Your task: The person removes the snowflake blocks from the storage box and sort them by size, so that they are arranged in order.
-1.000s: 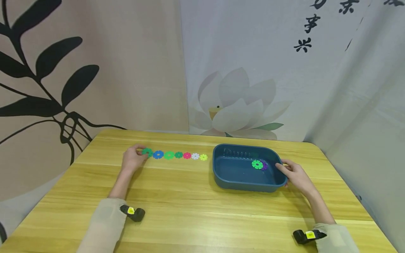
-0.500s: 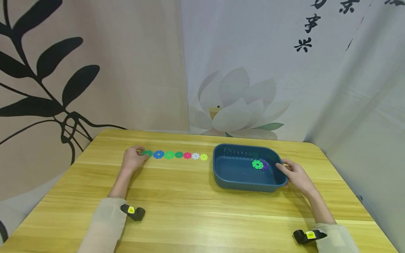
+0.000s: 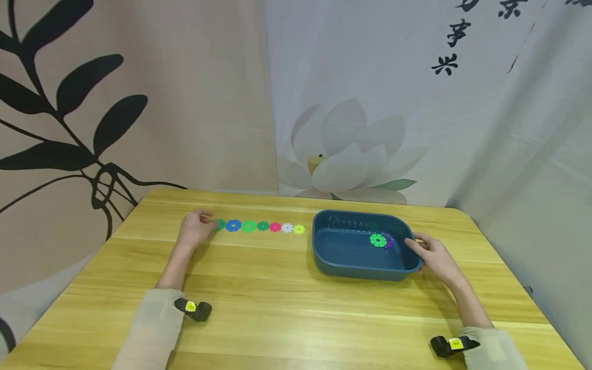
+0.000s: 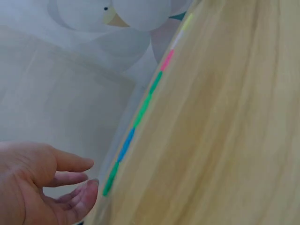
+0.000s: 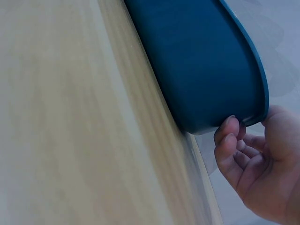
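A row of flower-shaped plastic discs lies flat on the wooden table, running left to right in the head view. At its left end is a larger dark green disc point(image 3: 221, 225), followed by a blue disc point(image 3: 233, 226), a light green disc point(image 3: 249, 226) and several smaller ones. My left hand point(image 3: 194, 229) is right beside the dark green disc, thumb and fingers apart with nothing between them in the left wrist view. My right hand point(image 3: 432, 255) grips the right end of a dark blue plastic basin point(image 3: 361, 271), thumb over its rim and fingers against the outside wall.
Inside the basin lie a bright green disc point(image 3: 377, 240) and a purple disc point(image 3: 389, 241), partly overlapping. A printed curtain point(image 3: 208, 103) hangs right behind the table point(image 3: 296, 318). The basin stands just right of the small yellow disc point(image 3: 299, 229).
The dark green disc, tilted up at my left fingers a second ago, now lies flat in the row. My left fingers have let go of it. The right hand stays on the basin.
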The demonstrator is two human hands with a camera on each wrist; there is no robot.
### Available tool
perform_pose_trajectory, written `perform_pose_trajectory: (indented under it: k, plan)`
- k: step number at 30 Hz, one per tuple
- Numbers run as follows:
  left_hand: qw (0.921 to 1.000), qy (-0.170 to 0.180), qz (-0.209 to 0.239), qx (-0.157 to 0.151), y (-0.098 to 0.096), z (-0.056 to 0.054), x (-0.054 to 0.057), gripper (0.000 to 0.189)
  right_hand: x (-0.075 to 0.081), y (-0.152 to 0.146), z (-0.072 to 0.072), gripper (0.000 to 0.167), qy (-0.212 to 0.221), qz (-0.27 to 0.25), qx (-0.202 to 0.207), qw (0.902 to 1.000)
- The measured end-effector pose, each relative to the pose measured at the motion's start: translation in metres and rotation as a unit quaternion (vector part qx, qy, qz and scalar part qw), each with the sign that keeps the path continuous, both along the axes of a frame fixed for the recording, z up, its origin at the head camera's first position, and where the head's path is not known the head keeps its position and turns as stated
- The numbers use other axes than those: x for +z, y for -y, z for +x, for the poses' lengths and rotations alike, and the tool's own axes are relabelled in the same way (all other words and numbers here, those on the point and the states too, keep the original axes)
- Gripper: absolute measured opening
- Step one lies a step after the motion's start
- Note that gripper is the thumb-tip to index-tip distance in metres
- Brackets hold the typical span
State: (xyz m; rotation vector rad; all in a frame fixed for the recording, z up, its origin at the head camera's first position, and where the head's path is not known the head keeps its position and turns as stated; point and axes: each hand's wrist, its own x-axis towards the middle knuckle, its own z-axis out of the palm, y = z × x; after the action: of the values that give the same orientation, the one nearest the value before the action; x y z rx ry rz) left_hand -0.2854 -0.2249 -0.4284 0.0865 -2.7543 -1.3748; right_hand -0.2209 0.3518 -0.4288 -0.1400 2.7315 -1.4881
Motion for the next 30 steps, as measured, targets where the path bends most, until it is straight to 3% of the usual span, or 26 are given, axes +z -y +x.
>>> perform_pose_trajectory:
  k: [8, 18, 30]
  plan:
    - [0.9979, -0.05, 0.032, -0.025, -0.022, 0.002, 0.01, 0.038, -0.002, -0.001, -0.001, 0.056, -0.001, 0.001, 0.001, 1.0]
    - [0.9931, -0.065, 0.053, -0.083, -0.059, 0.005, 0.016, 0.034, -0.001, -0.001, -0.001, 0.057, -0.004, -0.004, 0.003, 1.0]
    - [0.9873, -0.067, 0.079, -0.12, -0.112, 0.014, 0.027, 0.028, 0.001, 0.001, 0.0, 0.057, 0.002, -0.007, 0.003, 1.0]
